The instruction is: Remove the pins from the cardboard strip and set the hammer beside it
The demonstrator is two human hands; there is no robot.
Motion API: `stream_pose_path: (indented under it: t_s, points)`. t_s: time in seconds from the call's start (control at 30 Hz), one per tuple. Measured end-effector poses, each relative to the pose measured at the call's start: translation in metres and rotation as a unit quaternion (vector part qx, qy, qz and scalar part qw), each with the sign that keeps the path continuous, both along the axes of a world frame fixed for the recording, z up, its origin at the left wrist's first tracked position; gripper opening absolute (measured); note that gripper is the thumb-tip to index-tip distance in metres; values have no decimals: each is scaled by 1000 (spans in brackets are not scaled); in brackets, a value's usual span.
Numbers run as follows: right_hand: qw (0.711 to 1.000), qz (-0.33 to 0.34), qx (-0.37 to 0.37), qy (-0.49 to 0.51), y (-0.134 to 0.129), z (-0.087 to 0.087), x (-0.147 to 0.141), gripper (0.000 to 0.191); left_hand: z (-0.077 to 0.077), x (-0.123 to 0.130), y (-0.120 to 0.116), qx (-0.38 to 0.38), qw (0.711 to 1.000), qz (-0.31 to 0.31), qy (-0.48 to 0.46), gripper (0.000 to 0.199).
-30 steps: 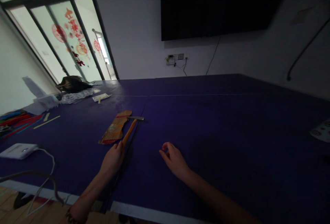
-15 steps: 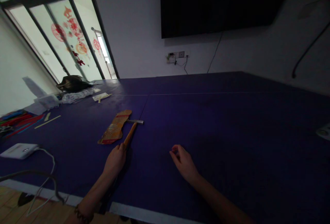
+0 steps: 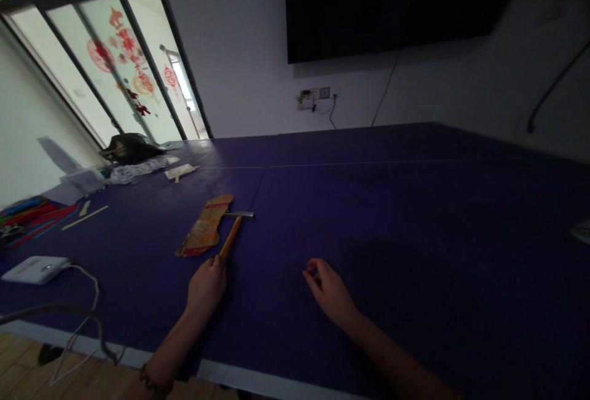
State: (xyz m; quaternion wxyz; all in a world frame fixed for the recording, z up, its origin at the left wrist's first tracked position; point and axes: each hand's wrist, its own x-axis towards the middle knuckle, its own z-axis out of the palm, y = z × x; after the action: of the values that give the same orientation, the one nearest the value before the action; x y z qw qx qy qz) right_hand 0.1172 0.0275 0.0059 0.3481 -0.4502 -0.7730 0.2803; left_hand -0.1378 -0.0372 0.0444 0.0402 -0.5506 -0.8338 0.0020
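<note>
My left hand [image 3: 207,284] is closed around the lower part of a hammer's wooden handle. The hammer [image 3: 231,237] points away from me, its metal head [image 3: 243,215] at the far end. Left of it lies a torn piece of brown cardboard [image 3: 203,231] with red bands; the tip of the head reaches its right edge. My right hand [image 3: 329,289] is over the purple tabletop, right of the hammer. Its fingers are curled, with the thumb close to the fingertips; anything between them is too small to make out.
On the purple table [image 3: 415,215], a white device [image 3: 34,270] with a cable sits at the left. Farther back are red and blue strips [image 3: 41,222], a clear plastic box [image 3: 83,180] and a dark bag [image 3: 131,148]. A wall screen [image 3: 401,7] hangs beyond.
The hammer head has shifted slightly left and closer to the cardboard, with my left hand still gripping the handle. My right hand has stayed nearly in place.
</note>
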Motion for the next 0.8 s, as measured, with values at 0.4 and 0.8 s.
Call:
stream_pose_path:
  t_s: [0.4,0.8]
  points:
    - [1000,3,4,-27,0,-2,1,15,-11,-1,-6,5,998,-20,55,31]
    - [999,13,8,-42,-2,-2,0,12,-19,-2,-11,60,983,-83,151,29]
